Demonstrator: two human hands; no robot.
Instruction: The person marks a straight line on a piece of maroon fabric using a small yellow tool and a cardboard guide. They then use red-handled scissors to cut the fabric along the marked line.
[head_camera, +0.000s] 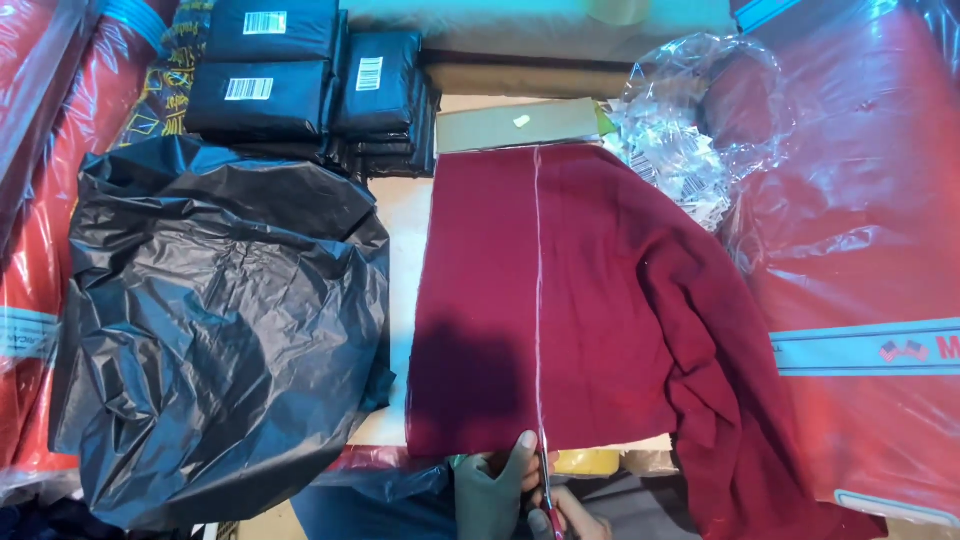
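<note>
The largest thing is a red plastic sheet (860, 250), glossy and wrinkled, filling the side from one to five o'clock, with a pale blue band across it; a second run of the same red plastic (40, 150) lies along the nine to eleven o'clock edge. Next comes one black plastic bag (215, 320), crumpled, shiny and puffed, spread from seven to ten o'clock. At the centre lies one piece of dark red cloth (600, 300), matte and slightly fuzzy, flat and roughly square on its near-left part, bunched into soft folds toward four o'clock where it trails off the table (405, 215); a single thin white chalk line (537, 300) runs straight down it from twelve to six o'clock. At eleven o'clock sit stacks of flat black plastic parcels (290, 80), three top faces in view, each with a white label. At one o'clock a clear crinkled plastic bag (690, 130) holds many small white tags. At twelve o'clock lies one flat olive card box (520, 125). At six o'clock the left hand (495, 480) rests on the cloth's near hem, thumb lying up along the edge, pinning the fabric; just beside it the right hand (575, 515), mostly cut off by the frame, is closed round one pair of scissors (547, 495) with red handles, blades pointing up at the foot of the chalk line.
</note>
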